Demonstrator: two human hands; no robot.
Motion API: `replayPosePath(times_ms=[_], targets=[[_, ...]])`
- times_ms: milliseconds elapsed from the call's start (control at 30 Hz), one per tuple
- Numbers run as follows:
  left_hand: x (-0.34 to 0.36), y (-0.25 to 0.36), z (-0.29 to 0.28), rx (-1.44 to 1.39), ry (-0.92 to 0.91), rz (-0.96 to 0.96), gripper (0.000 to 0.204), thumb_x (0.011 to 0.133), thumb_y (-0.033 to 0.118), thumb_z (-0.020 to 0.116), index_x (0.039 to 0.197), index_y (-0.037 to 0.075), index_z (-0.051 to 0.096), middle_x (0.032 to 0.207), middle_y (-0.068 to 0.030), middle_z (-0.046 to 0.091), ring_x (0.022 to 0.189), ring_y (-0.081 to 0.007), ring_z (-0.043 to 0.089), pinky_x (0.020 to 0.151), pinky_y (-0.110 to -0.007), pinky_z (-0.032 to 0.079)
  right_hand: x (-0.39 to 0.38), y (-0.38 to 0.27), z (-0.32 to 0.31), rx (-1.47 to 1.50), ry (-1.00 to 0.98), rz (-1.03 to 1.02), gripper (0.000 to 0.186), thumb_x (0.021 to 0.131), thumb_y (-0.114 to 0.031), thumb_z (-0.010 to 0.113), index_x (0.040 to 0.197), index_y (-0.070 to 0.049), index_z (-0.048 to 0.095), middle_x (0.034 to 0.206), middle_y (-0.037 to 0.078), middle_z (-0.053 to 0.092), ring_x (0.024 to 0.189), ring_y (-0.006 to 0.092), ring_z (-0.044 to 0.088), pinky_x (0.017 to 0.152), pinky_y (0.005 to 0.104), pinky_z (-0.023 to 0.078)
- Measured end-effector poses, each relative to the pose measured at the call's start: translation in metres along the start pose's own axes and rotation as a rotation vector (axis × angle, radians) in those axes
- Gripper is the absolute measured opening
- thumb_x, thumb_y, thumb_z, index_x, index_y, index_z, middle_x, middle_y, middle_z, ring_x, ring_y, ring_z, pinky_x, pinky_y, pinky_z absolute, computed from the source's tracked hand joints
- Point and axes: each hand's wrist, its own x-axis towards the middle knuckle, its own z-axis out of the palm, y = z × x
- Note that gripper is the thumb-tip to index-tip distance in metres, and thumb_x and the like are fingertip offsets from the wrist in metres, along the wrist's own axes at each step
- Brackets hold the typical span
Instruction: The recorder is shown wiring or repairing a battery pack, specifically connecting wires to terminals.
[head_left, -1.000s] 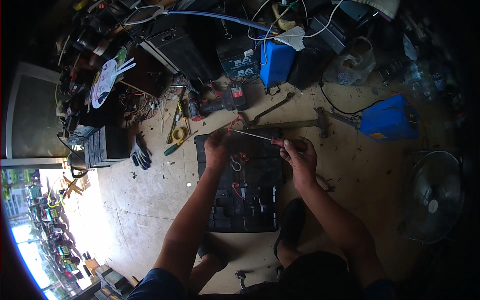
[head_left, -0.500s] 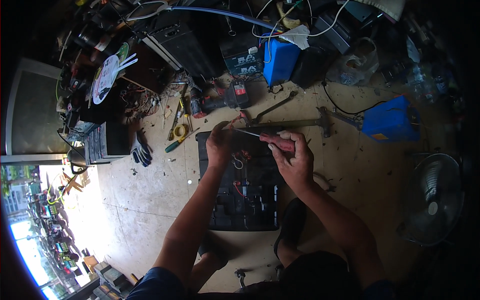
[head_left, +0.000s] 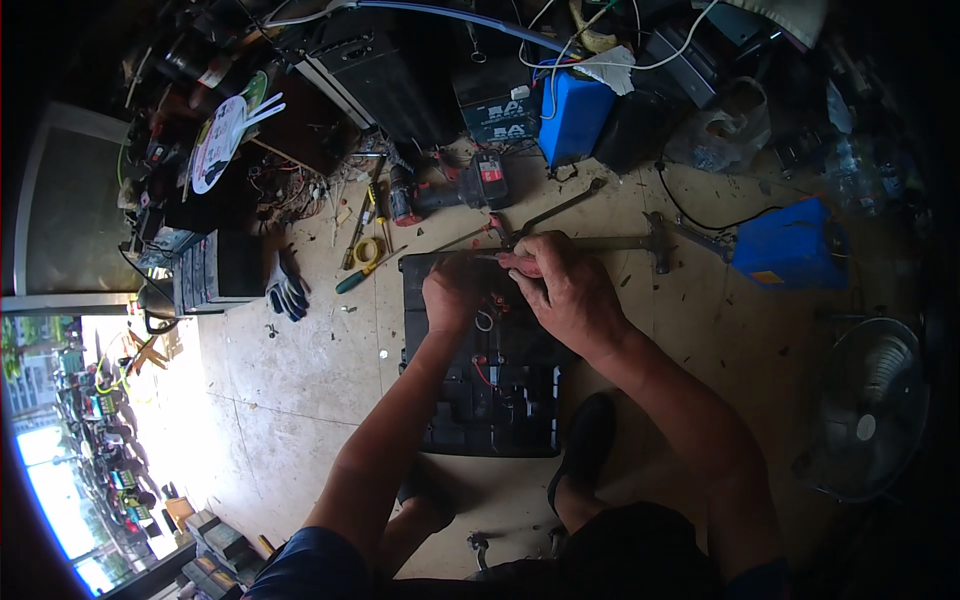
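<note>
A black plastic battery box (head_left: 540, 420) lies on the floor between my feet, with small wires and a red lead (head_left: 483, 372) on top. Over its far end, my right hand (head_left: 580, 305) is closed around a screwdriver (head_left: 522, 264) with a red handle. Its shaft points left, to the fingers of my left hand (head_left: 452, 295). Those fingers are curled in shadow, and what they pinch is hidden. Loops of wire with reddish ends (head_left: 485, 320) lie on the box just below my hands.
Beyond the box lie a hammer (head_left: 657, 243), a wrench (head_left: 565, 207), a cordless drill (head_left: 455, 190), a green-handled screwdriver (head_left: 352, 281) and yellow tape (head_left: 367, 250). A glove (head_left: 287, 288) is at left. Blue battery packs (head_left: 790, 245) and a fan (head_left: 868, 410) stand right.
My right hand has come left and nearer my left hand with the screwdriver, and its shaft is now mostly hidden. My left hand has dropped slightly onto the box's far end.
</note>
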Motion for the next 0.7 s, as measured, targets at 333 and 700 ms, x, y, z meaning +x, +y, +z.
replayPosePath(times_ms=[333,700], targets=[[-0.011,-0.022,0.029,-0.002,0.136,-0.247,0.021,0.087,0.024,0.071,0.084,0.004,0.075,0.077,-0.0200,0.070,0.076,-0.0394,0.070,0.065,-0.044,0.054,0.012,-0.014,-0.003,-0.164,-0.080,-0.051,0.031,0.083,0.002,0.075,0.105,-0.004,0.054,0.095,0.012,0.066,0.085,0.0292,0.070,0.072,0.0394,0.057],[-0.015,-0.014,0.038,-0.150,0.208,-0.461,0.023,0.082,0.030,0.074,0.083,0.006,0.077,0.079,-0.0198,0.070,0.076,-0.0383,0.071,0.067,-0.044,0.055,0.023,-0.006,0.000,-0.205,-0.160,-0.013,0.036,0.083,0.003,0.075,0.108,-0.002,0.051,0.099,0.013,0.069,0.090,0.0299,0.072,0.074,0.0402,0.056]])
